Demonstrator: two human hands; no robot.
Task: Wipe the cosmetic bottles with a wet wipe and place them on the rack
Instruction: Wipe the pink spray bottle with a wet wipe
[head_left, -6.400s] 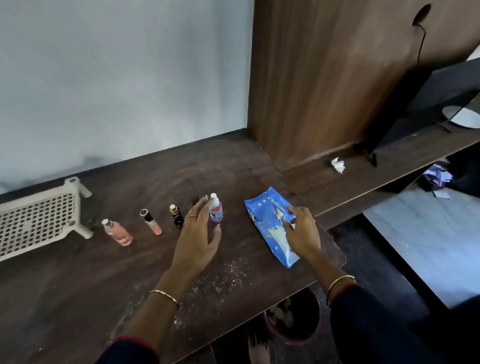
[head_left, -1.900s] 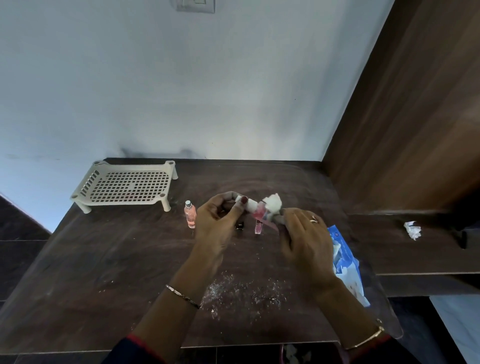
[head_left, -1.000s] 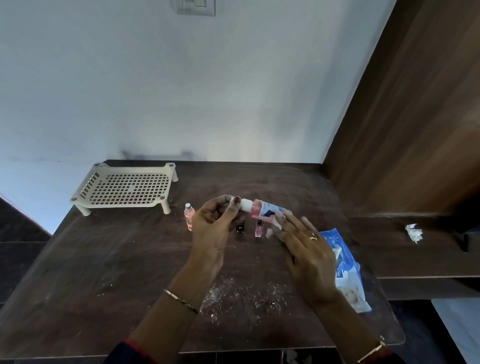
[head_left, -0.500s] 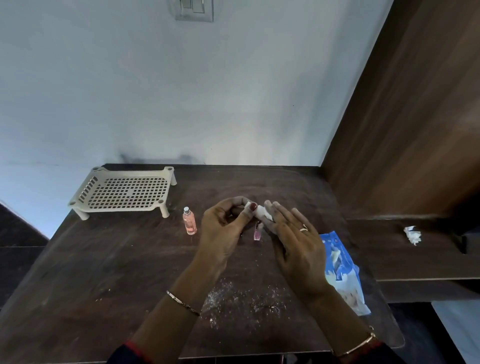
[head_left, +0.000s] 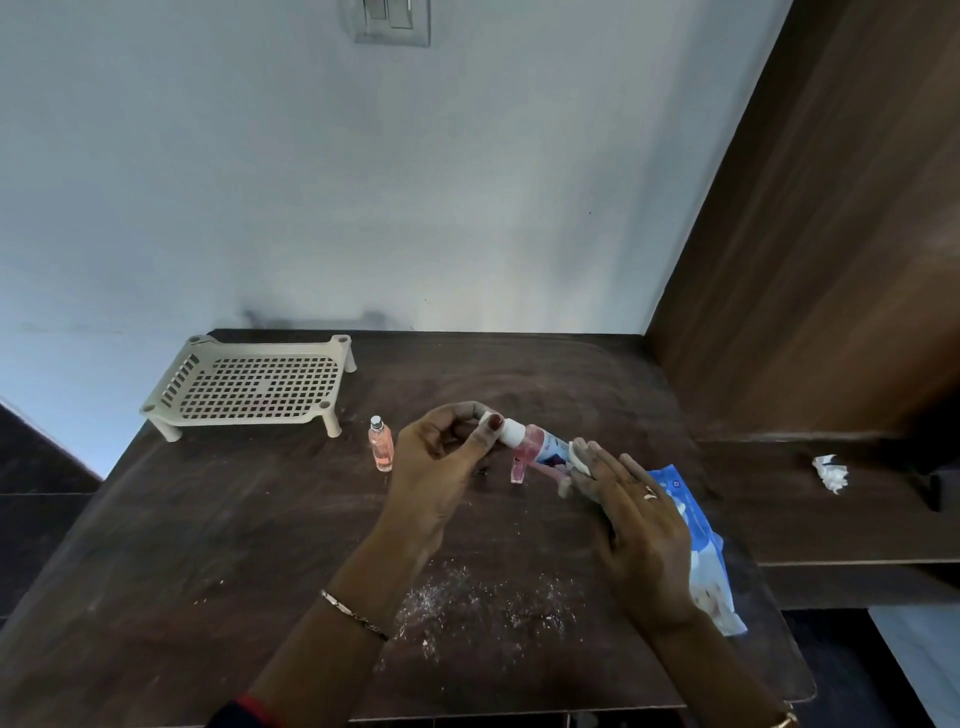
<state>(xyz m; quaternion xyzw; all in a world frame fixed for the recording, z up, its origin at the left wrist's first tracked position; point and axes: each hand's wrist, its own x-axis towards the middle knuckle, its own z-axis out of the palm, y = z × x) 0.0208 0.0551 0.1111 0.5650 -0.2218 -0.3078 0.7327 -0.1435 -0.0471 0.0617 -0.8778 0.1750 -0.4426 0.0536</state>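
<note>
My left hand (head_left: 441, 457) pinches the white cap of a pink bottle with a blue label (head_left: 535, 448), held sideways above the table. My right hand (head_left: 631, 525) presses a white wet wipe (head_left: 577, 457) against the bottle's lower end, its fingers mostly straight. Upright on the table stand a peach bottle (head_left: 381, 451) and, behind the held bottle, a small pink bottle (head_left: 518, 469). The cream perforated rack (head_left: 249, 384) sits at the table's back left with nothing on it.
The blue wet-wipe packet (head_left: 701, 545) lies by the right edge of the dark wooden table (head_left: 208, 545). A crumpled white tissue (head_left: 831, 472) lies on the lower shelf at right. White crumbs are scattered near the front. A wooden cabinet wall rises on the right.
The right hand has slid with the wipe from the bottle's cap end down to its lower end, uncovering the pink body and label. The left hand still holds the cap.
</note>
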